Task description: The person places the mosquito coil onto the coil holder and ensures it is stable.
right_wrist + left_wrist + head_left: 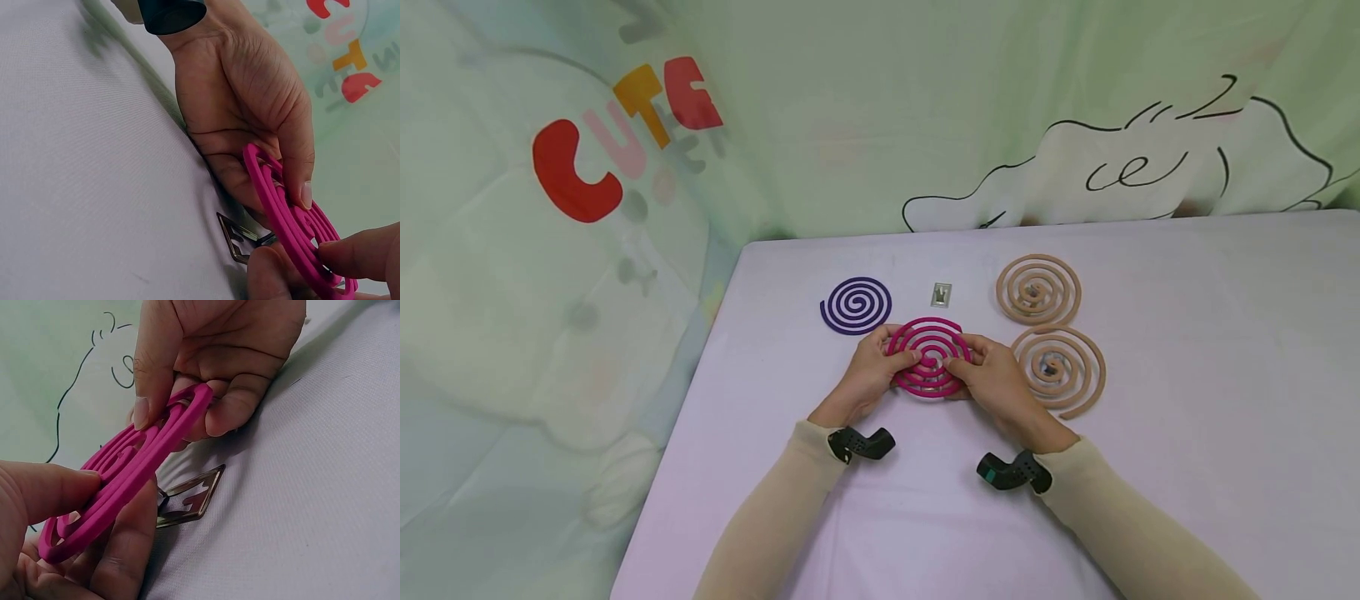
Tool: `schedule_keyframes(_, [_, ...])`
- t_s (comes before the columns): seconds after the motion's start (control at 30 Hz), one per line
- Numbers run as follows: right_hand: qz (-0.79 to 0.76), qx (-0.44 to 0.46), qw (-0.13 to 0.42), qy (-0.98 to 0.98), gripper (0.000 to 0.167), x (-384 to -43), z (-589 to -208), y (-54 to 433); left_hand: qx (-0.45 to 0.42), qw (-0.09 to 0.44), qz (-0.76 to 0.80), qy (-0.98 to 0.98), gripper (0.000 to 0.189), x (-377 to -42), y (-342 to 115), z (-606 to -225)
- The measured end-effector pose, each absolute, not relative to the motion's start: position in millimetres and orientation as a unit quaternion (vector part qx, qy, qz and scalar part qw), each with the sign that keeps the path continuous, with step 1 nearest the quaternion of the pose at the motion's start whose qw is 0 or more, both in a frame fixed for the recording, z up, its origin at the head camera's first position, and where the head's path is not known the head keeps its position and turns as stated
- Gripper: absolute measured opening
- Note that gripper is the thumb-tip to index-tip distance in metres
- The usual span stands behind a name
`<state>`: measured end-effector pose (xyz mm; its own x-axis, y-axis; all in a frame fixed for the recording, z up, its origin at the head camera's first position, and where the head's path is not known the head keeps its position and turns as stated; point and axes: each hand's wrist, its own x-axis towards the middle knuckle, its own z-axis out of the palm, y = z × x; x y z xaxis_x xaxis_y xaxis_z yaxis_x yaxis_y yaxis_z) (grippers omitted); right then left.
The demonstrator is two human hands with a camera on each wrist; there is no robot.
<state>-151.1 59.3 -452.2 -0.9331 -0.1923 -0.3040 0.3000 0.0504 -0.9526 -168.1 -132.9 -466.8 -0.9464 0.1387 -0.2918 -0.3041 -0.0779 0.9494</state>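
Note:
A bright pink mosquito coil [928,362] is held between both hands above the white table. My left hand [872,367] pinches its left side, the thumb on top near the centre and fingers beneath. On the other side my right hand [996,375] grips it likewise, thumb tip close to the spiral's middle. In the left wrist view the coil tilts, and a small metal coil stand [209,487] with a cut-out shows under it, partly behind the fingers. The right wrist view also shows this metal stand [232,240] below the coil.
A dark purple coil [856,305] lies behind the left hand. Farther back, a flat metal stand [941,294] rests on the table [1210,375]. Two tan coils, the rear one [1034,290] and the front one [1051,367], sit to the right, metal showing at their centres.

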Motion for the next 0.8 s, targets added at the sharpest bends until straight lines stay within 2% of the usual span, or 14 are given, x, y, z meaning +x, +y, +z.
schedule_keyframes(0.8, [-0.685,0.037,0.178,0.706,0.051,-150.4,-450.4,58.7,-0.057,0.139,0.732,0.665,0.038,-168.0,-133.3,-469.6])
